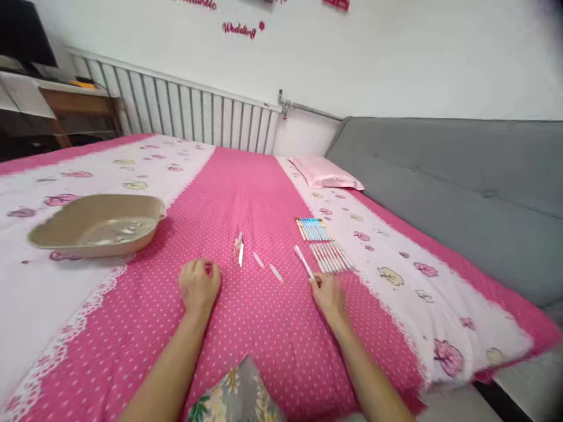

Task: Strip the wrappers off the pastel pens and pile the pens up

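My right hand (329, 295) pinches the lower end of a slim white pen (303, 260), which points away and to the left. Just beyond that hand lies a neat row of white pens (331, 257) with reddish marks. Behind it is a row of blue pens (314, 229) with orange ends. My left hand (199, 285) rests palm down with its fingers curled, and nothing shows in it. Between the hands are two loose pale pens (276, 273) and a small cluster of pens (240, 252), one of them white.
All this lies on a pink dotted bedspread (255, 193) with white printed side bands. At the left stands a beige plastic basin (101, 220) with clear and whitish items inside. A pink pillow (323, 172) lies by the grey padded headboard (448, 187). A radiator (185, 105) lines the wall.
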Motion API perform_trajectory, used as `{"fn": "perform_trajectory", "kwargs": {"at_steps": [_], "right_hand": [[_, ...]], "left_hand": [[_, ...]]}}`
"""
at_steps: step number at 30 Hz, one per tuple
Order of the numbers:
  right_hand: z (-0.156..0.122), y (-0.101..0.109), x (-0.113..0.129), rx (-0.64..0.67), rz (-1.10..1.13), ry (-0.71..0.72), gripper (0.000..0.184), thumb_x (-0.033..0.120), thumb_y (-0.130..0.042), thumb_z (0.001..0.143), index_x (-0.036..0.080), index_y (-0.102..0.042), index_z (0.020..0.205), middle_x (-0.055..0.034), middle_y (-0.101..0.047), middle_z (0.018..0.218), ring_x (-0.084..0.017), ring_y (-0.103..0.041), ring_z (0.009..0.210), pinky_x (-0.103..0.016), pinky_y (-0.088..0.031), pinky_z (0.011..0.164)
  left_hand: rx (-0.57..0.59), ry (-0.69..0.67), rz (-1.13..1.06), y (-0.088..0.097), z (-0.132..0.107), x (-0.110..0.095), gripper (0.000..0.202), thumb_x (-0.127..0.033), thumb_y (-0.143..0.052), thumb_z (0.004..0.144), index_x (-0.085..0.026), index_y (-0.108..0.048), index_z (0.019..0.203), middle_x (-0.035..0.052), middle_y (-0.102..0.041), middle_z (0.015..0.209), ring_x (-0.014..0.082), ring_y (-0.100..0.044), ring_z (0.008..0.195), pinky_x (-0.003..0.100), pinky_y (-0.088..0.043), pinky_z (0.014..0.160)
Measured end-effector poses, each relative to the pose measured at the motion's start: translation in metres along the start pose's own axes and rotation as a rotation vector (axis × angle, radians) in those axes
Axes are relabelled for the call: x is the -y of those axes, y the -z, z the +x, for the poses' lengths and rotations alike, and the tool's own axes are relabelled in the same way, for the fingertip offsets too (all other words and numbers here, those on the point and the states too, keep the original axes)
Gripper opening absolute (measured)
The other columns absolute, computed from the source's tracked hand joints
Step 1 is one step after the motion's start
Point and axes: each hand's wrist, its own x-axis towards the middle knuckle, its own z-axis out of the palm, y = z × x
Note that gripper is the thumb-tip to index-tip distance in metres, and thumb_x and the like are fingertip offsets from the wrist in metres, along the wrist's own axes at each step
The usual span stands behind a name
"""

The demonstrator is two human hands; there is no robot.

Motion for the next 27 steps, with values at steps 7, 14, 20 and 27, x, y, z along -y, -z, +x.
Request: {"fn": "perform_trajectory", "kwargs": {"at_steps": [7, 14, 20, 27], "right_hand": [[-0.017, 0.011, -0.004, -0.04, -0.005, -0.064, 0.029, 0.03, -0.049, 0.082, 0.016, -0.061, 0.104, -0.0083, -0.067, 0.089, -0.019, -0.061, 0.083, -0.025, -0.038, 0.067], [-0.028, 0.013, -0.01, -0.025, -0.016, -0.153, 0.026, 0.038, -0.047, 0.081, 0.02, -0.065, 0.085, -0.0059, -0.066, 0.082, -0.018, -0.061, 0.074, -0.026, -0.037, 0.06], [-0.021, 0.013, -0.008, -0.018, -0.039, -0.167, 0.026, 0.038, -0.048, 0.081, 0.022, -0.068, 0.083, -0.0063, -0.068, 0.081, -0.019, -0.062, 0.071, -0.026, -0.035, 0.055], [-0.009, 0.007, -0.003, -0.063, -0.07, -0.165, 0.027, 0.036, -0.046, 0.082, 0.021, -0.068, 0.082, -0.008, -0.068, 0.079, -0.021, -0.063, 0.071, -0.027, -0.038, 0.058]], "left_hand": [[0.049, -0.007, 0.014, 0.006, -0.002, -0.001, 0.017, -0.028, -0.044, 0.077, -0.018, -0.057, 0.071, 0.0068, -0.061, 0.076, 0.0225, -0.053, 0.08, 0.032, -0.038, 0.077], [0.039, 0.006, 0.004, 0.008, -0.003, -0.003, 0.018, -0.026, -0.043, 0.076, -0.018, -0.057, 0.069, 0.0073, -0.06, 0.074, 0.0222, -0.052, 0.078, 0.033, -0.038, 0.077], [0.048, 0.015, 0.017, 0.008, -0.003, -0.003, 0.019, -0.027, -0.042, 0.076, -0.018, -0.058, 0.069, 0.0074, -0.06, 0.074, 0.0224, -0.052, 0.078, 0.033, -0.038, 0.077], [0.051, 0.008, 0.009, 0.009, -0.003, -0.004, 0.019, -0.026, -0.042, 0.076, -0.018, -0.058, 0.068, 0.0077, -0.06, 0.074, 0.0222, -0.051, 0.077, 0.033, -0.038, 0.076]]}}
